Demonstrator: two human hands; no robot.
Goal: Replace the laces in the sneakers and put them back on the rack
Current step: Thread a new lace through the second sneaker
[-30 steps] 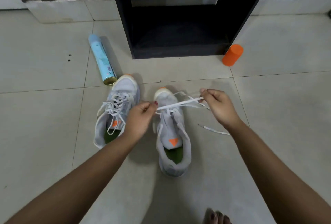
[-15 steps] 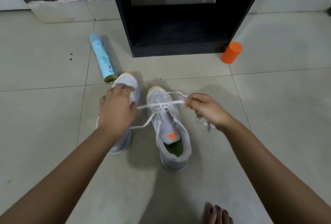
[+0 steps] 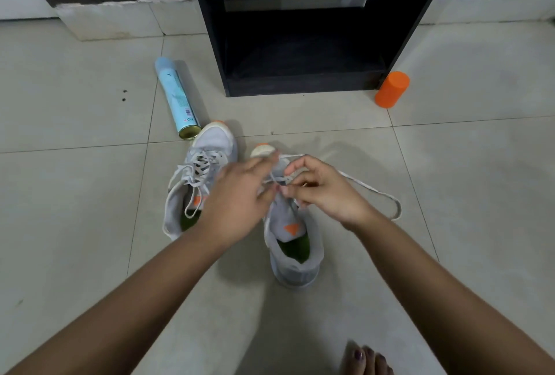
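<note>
- While the person's toes point(image 3: 363, 356) rest on the tiled floor point(image 3: 90, 254) at the nearest edge, both forearms reach forward over the work.
- The sneaker in work point(image 3: 295, 263) stands on the floor with its heel toward the person and its tongue up. The eyelets nearest the collar appear not yet threaded.
- Right hand point(image 3: 324, 191): thumb and forefinger pinch the lace point(image 3: 372, 191) over the front eyelets, the other fingers curled.
- Left hand point(image 3: 237, 206): blurred, with fingers reaching to the same crossing. Whether it grips the lace cannot be told.
- A long slack run of lace loops across the floor on the shoe's right side.
- Recommendation: draw that slack through before the next eyelet, keep the lace flat and untwisted, and match the two ends for length. One hand should steady the shoe so that pulling does not tip it.
- The laced sneaker point(image 3: 210, 146) stands just beside it on the left, its lace ends hanging loose. It is judged threaded but not tied.
- A spray can point(image 3: 177, 98) lies on its side, its base near that sneaker's toe. An orange cylinder point(image 3: 392, 89) stands by the rack's right corner.
- The rack point(image 3: 300, 86) stands farthest off, black, with its lower shelf dark. Neither sneaker is on it yet.
</note>
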